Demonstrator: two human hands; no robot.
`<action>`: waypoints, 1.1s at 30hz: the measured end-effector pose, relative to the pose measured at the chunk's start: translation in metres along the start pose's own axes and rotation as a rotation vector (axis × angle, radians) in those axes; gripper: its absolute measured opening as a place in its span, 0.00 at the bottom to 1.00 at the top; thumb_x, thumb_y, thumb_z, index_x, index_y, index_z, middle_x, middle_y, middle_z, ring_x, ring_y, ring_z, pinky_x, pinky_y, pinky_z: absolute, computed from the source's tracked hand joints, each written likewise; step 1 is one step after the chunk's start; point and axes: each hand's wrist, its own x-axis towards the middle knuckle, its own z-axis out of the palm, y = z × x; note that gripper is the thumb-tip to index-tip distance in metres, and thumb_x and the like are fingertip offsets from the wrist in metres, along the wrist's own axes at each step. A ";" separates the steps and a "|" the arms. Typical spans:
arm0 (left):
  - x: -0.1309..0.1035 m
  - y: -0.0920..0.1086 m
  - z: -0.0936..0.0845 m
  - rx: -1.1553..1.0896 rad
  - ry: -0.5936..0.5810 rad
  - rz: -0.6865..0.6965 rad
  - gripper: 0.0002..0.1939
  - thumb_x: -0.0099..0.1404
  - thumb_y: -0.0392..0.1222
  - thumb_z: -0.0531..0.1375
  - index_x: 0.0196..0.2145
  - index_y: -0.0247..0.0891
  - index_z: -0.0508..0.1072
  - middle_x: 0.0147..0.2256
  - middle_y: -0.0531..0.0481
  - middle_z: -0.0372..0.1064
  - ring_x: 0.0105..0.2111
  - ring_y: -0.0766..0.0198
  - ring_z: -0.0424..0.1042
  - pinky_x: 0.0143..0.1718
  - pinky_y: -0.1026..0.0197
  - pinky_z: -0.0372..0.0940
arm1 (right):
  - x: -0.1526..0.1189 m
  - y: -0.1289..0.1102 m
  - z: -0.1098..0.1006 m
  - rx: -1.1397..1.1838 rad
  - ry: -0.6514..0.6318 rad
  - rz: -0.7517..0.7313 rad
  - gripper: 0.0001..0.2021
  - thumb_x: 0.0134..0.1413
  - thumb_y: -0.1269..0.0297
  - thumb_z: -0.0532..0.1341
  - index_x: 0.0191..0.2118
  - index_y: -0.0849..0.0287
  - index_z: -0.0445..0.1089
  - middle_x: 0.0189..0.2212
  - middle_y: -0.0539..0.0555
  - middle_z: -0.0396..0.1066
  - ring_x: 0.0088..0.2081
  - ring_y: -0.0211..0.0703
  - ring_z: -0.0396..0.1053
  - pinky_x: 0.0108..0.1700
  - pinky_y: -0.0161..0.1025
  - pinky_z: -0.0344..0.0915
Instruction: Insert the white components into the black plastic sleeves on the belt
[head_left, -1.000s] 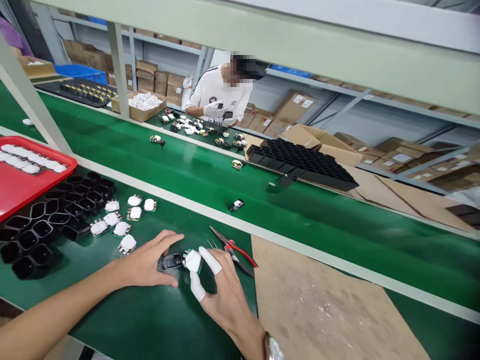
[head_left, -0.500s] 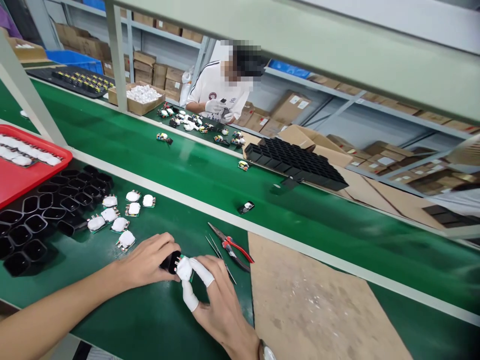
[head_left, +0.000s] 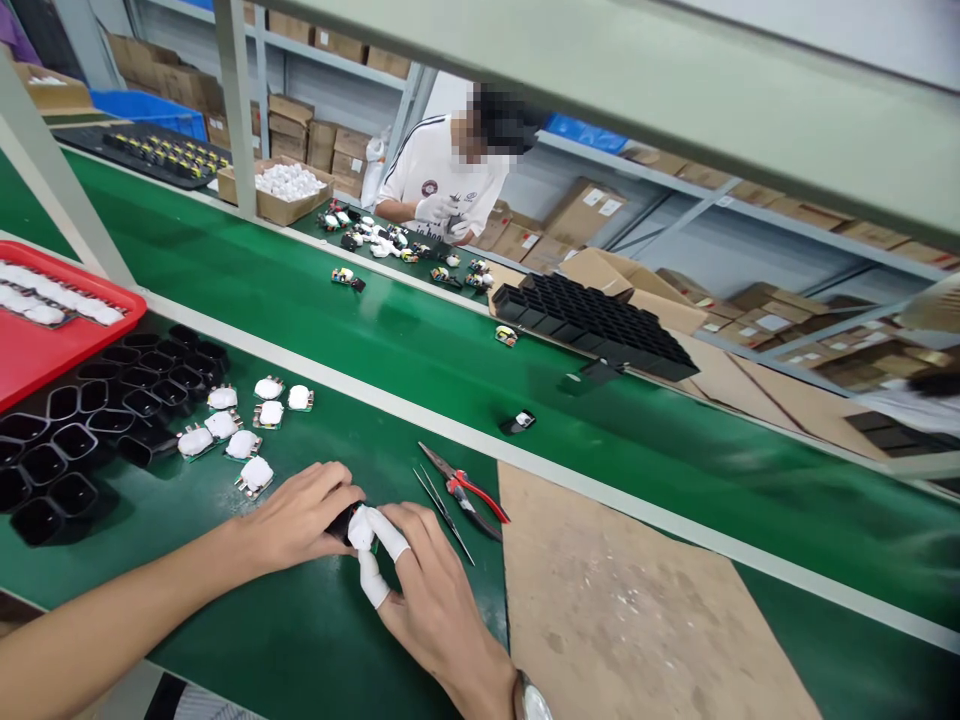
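Note:
My left hand is closed around a small black plastic housing whose open end faces right. With white finger cots on thumb and forefinger, my right hand pinches a circuit board topped with a white pad. The board's near end sits at the mouth of the housing, partly inside it; how deep is hidden by my fingers. Several similar white-topped circuit boards lie on the green bench up and left of my hands. Beside them stand rows of open black housings.
Red-handled pliers and tweezers lie right of my hands, beside a brown board. A red tray is at left. Beyond the divider, a green conveyor carries scattered parts. A co-worker in white gloves works across it.
My right hand has moved slightly left, bringing the circuit board closer into the black housing. The parts on the conveyor have shifted to the right.

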 end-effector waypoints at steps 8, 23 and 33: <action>-0.001 0.001 -0.001 -0.050 -0.041 0.000 0.18 0.72 0.52 0.64 0.52 0.39 0.71 0.45 0.43 0.68 0.40 0.53 0.71 0.43 0.52 0.70 | 0.003 0.000 -0.003 0.048 -0.118 0.032 0.23 0.68 0.73 0.57 0.67 0.59 0.60 0.51 0.63 0.73 0.50 0.56 0.71 0.48 0.54 0.78; -0.005 0.004 -0.011 -0.402 -0.117 -0.225 0.18 0.71 0.42 0.65 0.55 0.44 0.66 0.49 0.47 0.72 0.46 0.56 0.76 0.47 0.56 0.73 | 0.000 0.013 0.009 0.192 -0.098 0.091 0.15 0.70 0.70 0.59 0.59 0.54 0.68 0.51 0.61 0.71 0.49 0.50 0.74 0.48 0.49 0.79; -0.002 0.002 -0.018 -0.308 0.036 0.077 0.07 0.78 0.39 0.59 0.43 0.41 0.79 0.48 0.46 0.78 0.42 0.61 0.81 0.46 0.61 0.75 | 0.003 0.033 0.010 0.293 -0.141 -0.031 0.18 0.71 0.67 0.59 0.63 0.52 0.66 0.49 0.59 0.72 0.48 0.48 0.74 0.46 0.45 0.79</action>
